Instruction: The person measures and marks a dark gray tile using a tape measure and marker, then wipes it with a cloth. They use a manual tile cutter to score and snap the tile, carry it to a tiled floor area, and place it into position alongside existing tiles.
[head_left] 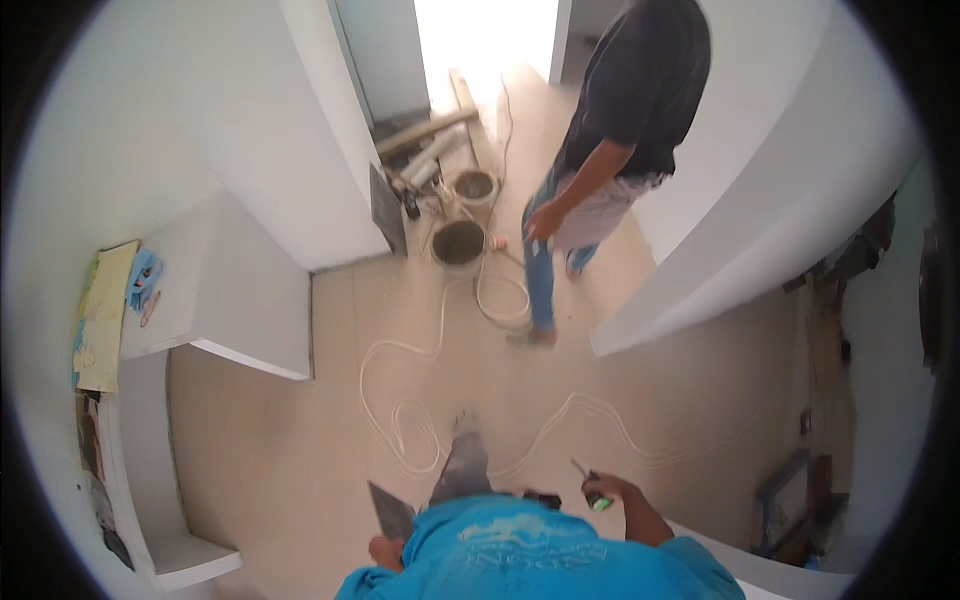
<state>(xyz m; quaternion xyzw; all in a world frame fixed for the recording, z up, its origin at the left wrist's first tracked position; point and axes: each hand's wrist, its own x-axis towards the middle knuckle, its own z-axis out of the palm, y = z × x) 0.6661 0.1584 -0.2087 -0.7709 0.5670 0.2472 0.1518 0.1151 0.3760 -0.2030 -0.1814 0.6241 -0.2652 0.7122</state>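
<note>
At the lower middle, my left hand [385, 552] is closed beside my blue shirt. Rising from it is a flat grey trowel blade [390, 512], its handle hidden in my fingers. To the right, my right hand [622, 490] grips a small hand tool [598, 497] with a black and green handle. A thin metal tip points up and left from that tool; its exact kind is too small to tell. Below me on the tiled floor [300, 450] is my foot [466, 425], close to a loosely coiled white cable [415, 430].
Another person [625, 120] stands ahead on the right. Two buckets [459, 243] and wooden planks [425, 132] lie near the bright doorway. White low walls [255, 290] flank both sides. Papers and a blue cloth [143, 275] rest on the left ledge; a frame [780, 500] leans at right.
</note>
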